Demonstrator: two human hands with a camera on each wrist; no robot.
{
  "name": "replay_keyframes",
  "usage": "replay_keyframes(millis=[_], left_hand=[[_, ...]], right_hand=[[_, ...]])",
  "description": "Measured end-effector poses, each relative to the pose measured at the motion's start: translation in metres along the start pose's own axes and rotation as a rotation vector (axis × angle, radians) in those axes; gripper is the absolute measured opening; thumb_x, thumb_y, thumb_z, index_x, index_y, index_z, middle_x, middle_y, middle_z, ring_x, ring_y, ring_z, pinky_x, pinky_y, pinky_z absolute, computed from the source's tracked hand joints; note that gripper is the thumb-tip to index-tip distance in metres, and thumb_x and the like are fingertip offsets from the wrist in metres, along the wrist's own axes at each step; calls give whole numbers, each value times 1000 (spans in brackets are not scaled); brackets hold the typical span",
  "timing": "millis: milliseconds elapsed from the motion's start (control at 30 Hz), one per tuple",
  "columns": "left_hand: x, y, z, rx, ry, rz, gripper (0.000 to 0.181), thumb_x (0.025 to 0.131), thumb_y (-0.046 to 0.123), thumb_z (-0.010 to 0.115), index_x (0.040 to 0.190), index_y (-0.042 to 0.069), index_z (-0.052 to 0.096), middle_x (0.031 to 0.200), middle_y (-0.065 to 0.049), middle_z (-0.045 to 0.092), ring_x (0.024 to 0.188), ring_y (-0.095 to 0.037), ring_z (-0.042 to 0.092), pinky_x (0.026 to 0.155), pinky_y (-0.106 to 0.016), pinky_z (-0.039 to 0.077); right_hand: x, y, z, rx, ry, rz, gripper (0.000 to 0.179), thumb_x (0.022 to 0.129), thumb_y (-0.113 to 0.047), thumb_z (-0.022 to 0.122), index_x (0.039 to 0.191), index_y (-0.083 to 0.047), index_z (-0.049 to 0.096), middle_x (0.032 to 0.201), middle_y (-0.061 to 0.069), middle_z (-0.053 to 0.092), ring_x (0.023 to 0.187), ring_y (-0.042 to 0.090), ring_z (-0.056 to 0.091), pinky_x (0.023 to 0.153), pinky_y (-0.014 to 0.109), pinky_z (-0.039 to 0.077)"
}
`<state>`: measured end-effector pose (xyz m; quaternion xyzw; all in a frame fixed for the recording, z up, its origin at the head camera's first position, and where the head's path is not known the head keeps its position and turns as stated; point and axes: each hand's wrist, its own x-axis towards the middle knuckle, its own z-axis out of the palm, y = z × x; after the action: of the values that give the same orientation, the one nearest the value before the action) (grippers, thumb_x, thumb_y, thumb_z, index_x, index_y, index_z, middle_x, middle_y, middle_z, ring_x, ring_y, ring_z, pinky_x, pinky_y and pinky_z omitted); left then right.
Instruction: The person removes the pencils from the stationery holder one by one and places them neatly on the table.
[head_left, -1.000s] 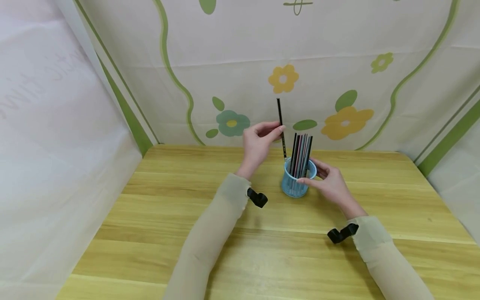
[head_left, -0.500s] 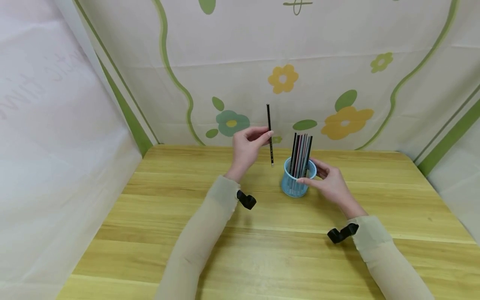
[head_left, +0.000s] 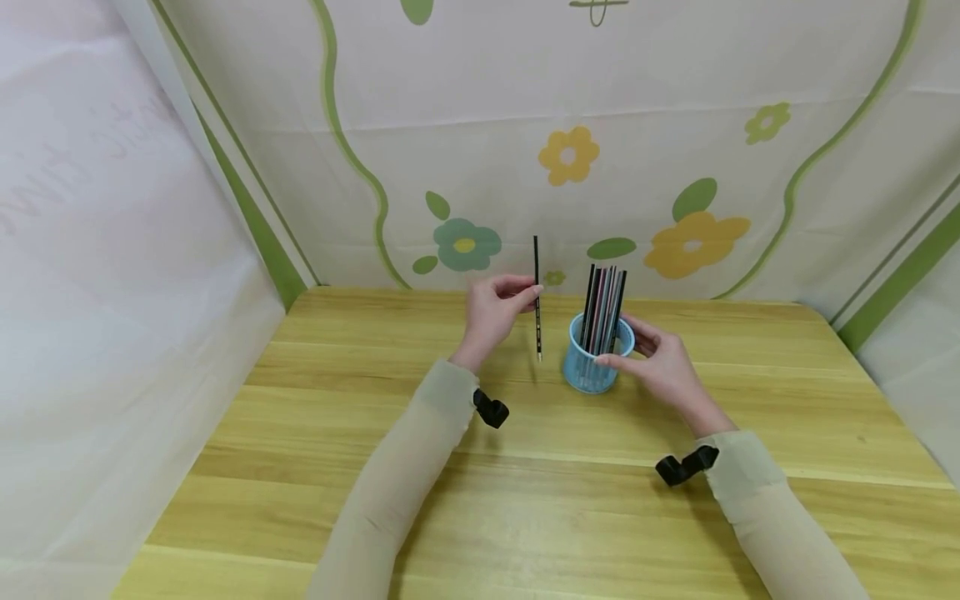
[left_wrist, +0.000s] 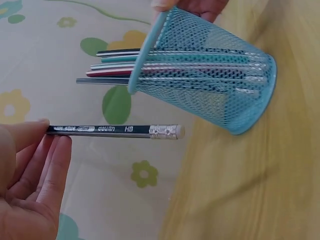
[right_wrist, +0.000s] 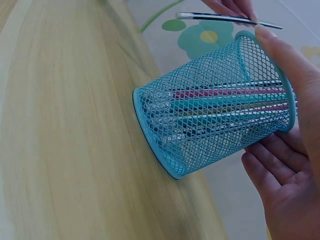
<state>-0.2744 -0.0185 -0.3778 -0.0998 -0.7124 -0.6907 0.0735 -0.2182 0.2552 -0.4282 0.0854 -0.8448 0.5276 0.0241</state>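
Note:
My left hand pinches a black pencil between thumb and fingertips. The pencil stands nearly upright, its white eraser end down, left of the cup. In the left wrist view "HB" shows on its barrel near the metal band. My right hand grips a light blue mesh pencil cup at its rim, thumb in front and fingers behind. Several pencils, dark, red and green among them, stand in the cup, eraser ends down behind the mesh.
The cup stands on a wood-grain table. Behind the table hangs a white cloth with printed flowers, and another white cloth closes off the left side.
The pencil in my left hand has moved left, away from the cup's rim, and then down toward the table. My right hand and the cup have stayed in place.

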Motion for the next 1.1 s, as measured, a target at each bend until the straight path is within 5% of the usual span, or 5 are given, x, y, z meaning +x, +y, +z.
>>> replay_keyframes(millis=[433,733,1100], left_hand=[[-10,-46,4,-55,-31,-258,20,91,1,77,110,-4,75,95,-13,74,80,-23,74,75,-33,62],[-17,-65,10,-59,-34,-334,18,89,1,79,107,-1,78,92,-10,75,76,-21,74,74,-36,63],[-22,-69,11,14,-22,-397,22,89,1,79,110,-4,76,94,-10,75,76,-20,75,70,-30,62]], right_hand=[[1,1,-1,-3,3,-11,90,85,-34,86,155,-3,39,152,18,46,133,36,51,109,49,41],[2,1,-1,-5,0,0,92,84,-35,87,155,-2,39,153,19,45,134,37,50,110,50,40],[2,0,-1,-7,0,7,91,84,-35,87,155,-2,39,153,18,45,134,36,49,111,49,40]])
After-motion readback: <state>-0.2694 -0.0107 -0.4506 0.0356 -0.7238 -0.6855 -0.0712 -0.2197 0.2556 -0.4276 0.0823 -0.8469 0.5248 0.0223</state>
